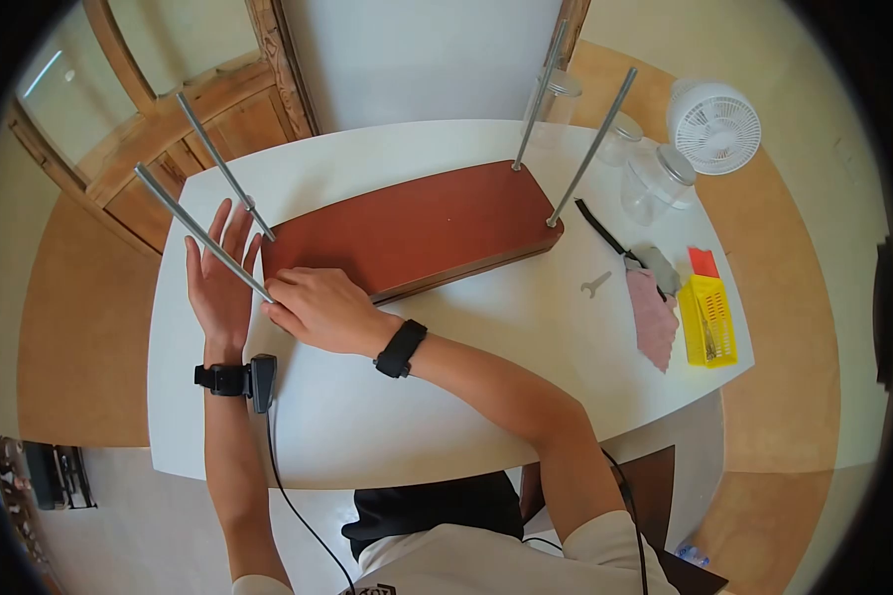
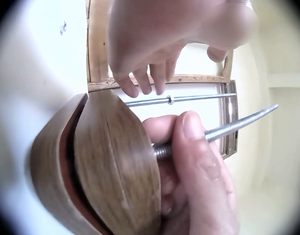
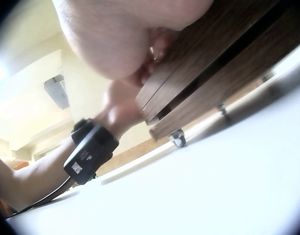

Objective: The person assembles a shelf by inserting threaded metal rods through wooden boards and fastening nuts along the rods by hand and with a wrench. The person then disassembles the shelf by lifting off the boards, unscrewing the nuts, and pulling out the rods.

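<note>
A reddish-brown wooden board assembly (image 1: 407, 228) lies on the white table, with an upright threaded rod at each corner. At its front left corner, my right hand (image 1: 332, 312) pinches the base of a threaded rod (image 1: 193, 223) between thumb and fingers, close against the wood. Whatever sits under those fingers is hidden. My left hand (image 1: 226, 297) is held palm up beside the left end, fingers extended toward the back left rod (image 1: 208, 144). Partway along that rod sits a nut (image 2: 170, 100). The left wrist view shows two stacked wooden layers (image 2: 118, 166) with a dark gap between.
Rods (image 1: 595, 144) rise at the right end too. To the right lie a wrench (image 1: 595, 285), a black-handled tool (image 1: 600, 226), a pink cloth (image 1: 651, 317) and a yellow basket (image 1: 724, 332). Glass jars (image 1: 650, 188) and a white fan (image 1: 714, 129) stand behind. Nuts (image 3: 178, 138) show under the board.
</note>
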A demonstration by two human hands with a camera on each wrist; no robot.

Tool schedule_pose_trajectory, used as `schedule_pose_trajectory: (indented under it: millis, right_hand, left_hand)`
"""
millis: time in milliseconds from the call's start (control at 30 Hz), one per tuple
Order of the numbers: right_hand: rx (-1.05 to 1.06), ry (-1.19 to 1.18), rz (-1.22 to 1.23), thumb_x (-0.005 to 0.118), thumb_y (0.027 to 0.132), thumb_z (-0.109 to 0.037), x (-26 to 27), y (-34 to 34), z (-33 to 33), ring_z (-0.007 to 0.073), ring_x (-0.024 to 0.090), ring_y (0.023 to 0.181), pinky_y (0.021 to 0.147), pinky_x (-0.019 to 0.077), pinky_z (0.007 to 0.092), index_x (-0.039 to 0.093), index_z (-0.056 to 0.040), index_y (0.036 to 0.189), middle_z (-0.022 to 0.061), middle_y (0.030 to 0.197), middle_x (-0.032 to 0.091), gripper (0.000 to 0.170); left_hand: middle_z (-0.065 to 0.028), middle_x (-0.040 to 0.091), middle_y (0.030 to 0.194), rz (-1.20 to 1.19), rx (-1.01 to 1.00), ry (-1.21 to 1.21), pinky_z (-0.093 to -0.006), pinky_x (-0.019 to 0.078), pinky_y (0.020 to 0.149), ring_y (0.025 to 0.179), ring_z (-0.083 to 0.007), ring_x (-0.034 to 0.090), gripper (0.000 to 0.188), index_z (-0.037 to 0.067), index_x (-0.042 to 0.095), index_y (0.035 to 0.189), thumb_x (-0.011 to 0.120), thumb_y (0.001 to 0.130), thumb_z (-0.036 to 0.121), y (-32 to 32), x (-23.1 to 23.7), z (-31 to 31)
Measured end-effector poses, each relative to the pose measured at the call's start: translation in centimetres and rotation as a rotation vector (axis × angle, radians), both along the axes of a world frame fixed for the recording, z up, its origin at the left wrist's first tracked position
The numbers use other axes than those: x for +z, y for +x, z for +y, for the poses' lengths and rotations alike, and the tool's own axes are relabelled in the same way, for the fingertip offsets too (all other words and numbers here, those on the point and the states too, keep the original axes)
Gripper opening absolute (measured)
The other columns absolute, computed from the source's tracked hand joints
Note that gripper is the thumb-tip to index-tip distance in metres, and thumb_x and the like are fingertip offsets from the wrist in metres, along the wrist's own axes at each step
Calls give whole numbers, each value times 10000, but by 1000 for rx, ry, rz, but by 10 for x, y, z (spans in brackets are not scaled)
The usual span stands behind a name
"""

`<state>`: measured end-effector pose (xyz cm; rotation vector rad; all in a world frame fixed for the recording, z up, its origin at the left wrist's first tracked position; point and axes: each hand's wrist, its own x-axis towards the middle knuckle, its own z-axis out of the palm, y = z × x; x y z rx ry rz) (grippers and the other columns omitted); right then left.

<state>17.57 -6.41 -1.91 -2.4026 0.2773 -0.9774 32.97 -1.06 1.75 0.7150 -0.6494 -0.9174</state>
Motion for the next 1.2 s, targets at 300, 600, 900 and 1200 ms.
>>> schedule_pose_trajectory:
  millis: [300,600,900,1200]
  right_hand:
    - [-12,-7,-33,619,984,-244,-2,2,0,347,652,834,706,522,476,624,-23,931,135,873,642,228]
    - [12,6,24,593,1017,-228,1,2,0,348,650,802,694,521,456,626,-29,922,128,876,647,224]
    - [1,-24,30,585,1022,-228,1,4,0,327,654,788,679,531,449,610,-4,902,140,845,643,255]
    - [1,-56,23,577,1029,-231,6,5,4,325,648,774,669,522,454,590,-18,883,131,822,630,259]
  left_hand:
    - [-165,341,1652,-135,-38,-24,-419,213,1259,1525,-266,321,728,3,333,1582,261,1091,534,19,-10,-1]
    - [-167,443,1585,-233,43,-28,-419,283,1204,1432,-263,416,707,24,397,1544,288,1093,557,23,-11,0]
    - [-150,544,1475,-272,116,84,-399,325,1167,1357,-249,495,681,1,478,1477,316,1097,543,33,-11,1]
    - [-187,644,1321,-443,133,138,-416,410,1127,1265,-297,590,728,-61,562,1377,247,1111,539,26,10,-19]
